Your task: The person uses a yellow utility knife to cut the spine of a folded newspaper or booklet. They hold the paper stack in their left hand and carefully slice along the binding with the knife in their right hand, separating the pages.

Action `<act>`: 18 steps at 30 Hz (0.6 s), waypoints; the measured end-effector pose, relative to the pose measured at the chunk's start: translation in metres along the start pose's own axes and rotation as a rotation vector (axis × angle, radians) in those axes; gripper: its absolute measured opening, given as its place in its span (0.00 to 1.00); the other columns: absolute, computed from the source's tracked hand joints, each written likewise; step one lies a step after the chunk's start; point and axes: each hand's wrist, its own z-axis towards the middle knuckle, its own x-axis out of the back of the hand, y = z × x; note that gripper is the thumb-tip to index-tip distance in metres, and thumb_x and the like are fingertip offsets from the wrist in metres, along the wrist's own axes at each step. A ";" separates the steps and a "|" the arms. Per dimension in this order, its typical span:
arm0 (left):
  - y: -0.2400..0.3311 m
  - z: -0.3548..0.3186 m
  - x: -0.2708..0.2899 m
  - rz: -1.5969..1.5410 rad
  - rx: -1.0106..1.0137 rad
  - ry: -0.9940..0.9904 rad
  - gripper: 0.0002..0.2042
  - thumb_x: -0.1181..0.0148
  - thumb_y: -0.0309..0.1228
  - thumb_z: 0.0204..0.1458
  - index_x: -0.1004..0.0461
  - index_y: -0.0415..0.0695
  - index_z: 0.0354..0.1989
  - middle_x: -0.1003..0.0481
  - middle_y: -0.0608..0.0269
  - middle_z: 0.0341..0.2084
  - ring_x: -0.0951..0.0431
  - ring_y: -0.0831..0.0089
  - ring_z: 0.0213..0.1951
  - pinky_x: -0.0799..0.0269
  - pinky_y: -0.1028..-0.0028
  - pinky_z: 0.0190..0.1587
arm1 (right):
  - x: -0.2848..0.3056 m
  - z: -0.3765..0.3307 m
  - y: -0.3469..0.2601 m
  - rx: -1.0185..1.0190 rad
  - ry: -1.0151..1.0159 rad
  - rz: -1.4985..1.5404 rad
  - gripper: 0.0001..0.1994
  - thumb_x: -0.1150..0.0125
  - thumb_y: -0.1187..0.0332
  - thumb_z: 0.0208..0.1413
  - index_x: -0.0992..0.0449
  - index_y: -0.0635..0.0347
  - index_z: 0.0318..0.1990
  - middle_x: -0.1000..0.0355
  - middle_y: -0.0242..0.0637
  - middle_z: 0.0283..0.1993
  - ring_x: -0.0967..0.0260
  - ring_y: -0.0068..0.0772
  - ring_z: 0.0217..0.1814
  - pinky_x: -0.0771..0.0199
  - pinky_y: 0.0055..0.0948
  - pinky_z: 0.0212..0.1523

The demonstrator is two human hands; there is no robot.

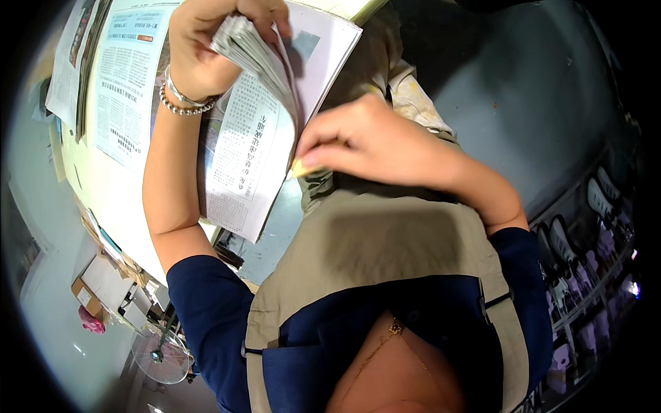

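My left hand (219, 47), a watch and a beaded bracelet at its wrist, is closed around a thick fold of newspaper (251, 51). Below that fold, printed newspaper sheets (237, 158) lie over the table's edge, their lower corner jutting past it. My right hand (351, 141), slightly blurred, is at the sheets' right edge with fingers pinched together. Between its fingertips shows a small yellow piece (300, 167), touching or very near the paper's edge; its kind is unclear.
The pale table (131, 196) carries more newspaper (127, 82) at the left and a stack of papers (79, 62) beyond. A shoe rack (592, 289) stands at the right. Lower left are a fan (160, 354) and a cardboard box (88, 297). My apron (385, 237) lies close below my right hand.
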 end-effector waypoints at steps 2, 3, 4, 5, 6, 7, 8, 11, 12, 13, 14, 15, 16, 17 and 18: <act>-0.008 -0.009 0.006 -0.157 0.022 0.060 0.13 0.40 0.35 0.54 0.34 0.42 0.23 0.30 0.59 0.24 0.36 0.69 0.30 0.40 0.69 0.36 | -0.030 -0.002 0.002 0.010 -0.056 0.035 0.09 0.36 0.66 0.54 0.20 0.63 0.37 0.22 0.41 0.31 0.23 0.33 0.29 0.26 0.27 0.31; -0.011 -0.012 0.007 -0.236 0.054 0.114 0.14 0.40 0.37 0.54 0.34 0.43 0.24 0.31 0.61 0.25 0.37 0.69 0.31 0.40 0.69 0.38 | -0.047 -0.003 0.007 0.024 -0.074 0.061 0.09 0.37 0.65 0.55 0.20 0.62 0.36 0.22 0.42 0.31 0.23 0.37 0.29 0.26 0.29 0.31; -0.016 -0.015 0.010 -0.309 0.039 0.127 0.13 0.41 0.37 0.55 0.34 0.44 0.24 0.32 0.62 0.25 0.38 0.70 0.31 0.41 0.68 0.40 | -0.064 -0.003 0.009 0.063 -0.113 0.018 0.09 0.37 0.65 0.54 0.20 0.61 0.36 0.22 0.41 0.31 0.23 0.40 0.30 0.25 0.32 0.32; -0.019 -0.018 0.015 -0.375 0.028 0.146 0.12 0.42 0.36 0.55 0.35 0.44 0.24 0.33 0.63 0.25 0.39 0.70 0.32 0.42 0.68 0.42 | -0.082 -0.002 0.012 0.108 -0.161 -0.024 0.09 0.37 0.64 0.54 0.20 0.60 0.35 0.22 0.41 0.31 0.23 0.43 0.31 0.25 0.35 0.32; -0.022 -0.019 0.017 -0.446 0.013 0.163 0.12 0.43 0.36 0.55 0.35 0.45 0.25 0.34 0.64 0.26 0.40 0.71 0.33 0.42 0.68 0.44 | -0.101 -0.003 0.018 0.104 -0.227 0.029 0.09 0.37 0.64 0.54 0.20 0.60 0.35 0.22 0.41 0.31 0.24 0.44 0.31 0.25 0.36 0.33; -0.029 -0.017 0.016 -0.498 -0.032 0.162 0.12 0.44 0.36 0.55 0.35 0.45 0.25 0.35 0.64 0.26 0.40 0.71 0.33 0.43 0.67 0.45 | -0.110 0.000 0.019 0.094 -0.279 0.077 0.09 0.38 0.63 0.54 0.20 0.59 0.34 0.22 0.40 0.30 0.24 0.45 0.31 0.25 0.38 0.33; -0.036 -0.015 0.014 -0.551 -0.078 0.160 0.11 0.44 0.37 0.55 0.36 0.46 0.25 0.35 0.65 0.26 0.41 0.71 0.33 0.44 0.67 0.47 | -0.112 0.000 0.022 0.081 -0.334 0.031 0.09 0.37 0.62 0.53 0.20 0.59 0.33 0.22 0.40 0.29 0.24 0.44 0.32 0.26 0.39 0.33; -0.017 -0.011 0.010 -0.352 0.101 0.248 0.14 0.44 0.41 0.53 0.33 0.42 0.31 0.34 0.63 0.28 0.40 0.71 0.32 0.42 0.69 0.45 | -0.089 -0.003 0.015 0.061 -0.382 -0.089 0.10 0.38 0.62 0.54 0.20 0.59 0.32 0.23 0.42 0.29 0.24 0.45 0.31 0.26 0.39 0.33; 0.001 -0.012 0.008 -0.222 0.215 0.296 0.16 0.43 0.43 0.51 0.32 0.40 0.34 0.32 0.62 0.29 0.39 0.72 0.31 0.41 0.70 0.43 | -0.071 -0.006 0.010 0.094 -0.350 -0.067 0.09 0.39 0.62 0.55 0.20 0.58 0.32 0.23 0.42 0.29 0.25 0.45 0.31 0.27 0.38 0.32; 0.006 -0.014 0.007 -0.100 0.322 0.347 0.19 0.42 0.44 0.50 0.30 0.38 0.36 0.31 0.61 0.30 0.38 0.72 0.30 0.40 0.71 0.42 | -0.050 -0.011 0.005 0.090 -0.315 -0.029 0.09 0.39 0.63 0.55 0.20 0.58 0.33 0.23 0.40 0.30 0.25 0.43 0.32 0.27 0.37 0.33; -0.005 -0.017 0.010 -0.084 0.204 0.165 0.20 0.42 0.44 0.49 0.29 0.35 0.37 0.31 0.59 0.31 0.36 0.72 0.29 0.39 0.74 0.37 | -0.026 -0.018 0.002 0.038 -0.220 0.006 0.08 0.37 0.64 0.54 0.19 0.59 0.35 0.22 0.37 0.30 0.25 0.37 0.31 0.27 0.31 0.32; -0.001 -0.008 0.007 0.075 0.077 0.039 0.16 0.42 0.41 0.44 0.29 0.36 0.28 0.32 0.59 0.30 0.35 0.71 0.30 0.39 0.75 0.35 | -0.003 -0.027 -0.007 -0.093 -0.109 0.134 0.07 0.35 0.68 0.54 0.18 0.60 0.36 0.21 0.35 0.31 0.25 0.29 0.29 0.27 0.25 0.31; 0.009 -0.002 0.001 0.147 0.157 -0.004 0.15 0.42 0.39 0.41 0.30 0.37 0.24 0.33 0.58 0.29 0.34 0.70 0.31 0.38 0.75 0.35 | 0.017 -0.035 -0.017 -0.129 0.056 0.104 0.05 0.34 0.72 0.53 0.18 0.62 0.36 0.21 0.35 0.32 0.26 0.23 0.29 0.28 0.21 0.30; 0.017 0.002 -0.005 0.210 0.236 -0.053 0.14 0.43 0.38 0.37 0.31 0.38 0.20 0.33 0.58 0.28 0.34 0.68 0.31 0.38 0.75 0.34 | 0.032 -0.042 -0.023 -0.198 0.252 0.053 0.05 0.34 0.75 0.52 0.18 0.63 0.36 0.21 0.35 0.31 0.26 0.20 0.29 0.29 0.20 0.30; 0.016 0.005 -0.008 0.250 0.222 -0.071 0.12 0.44 0.37 0.32 0.33 0.39 0.18 0.30 0.53 0.30 0.31 0.64 0.34 0.35 0.73 0.35 | 0.041 -0.049 -0.020 -0.141 0.464 -0.027 0.06 0.35 0.74 0.52 0.18 0.61 0.37 0.22 0.32 0.29 0.29 0.15 0.28 0.32 0.16 0.29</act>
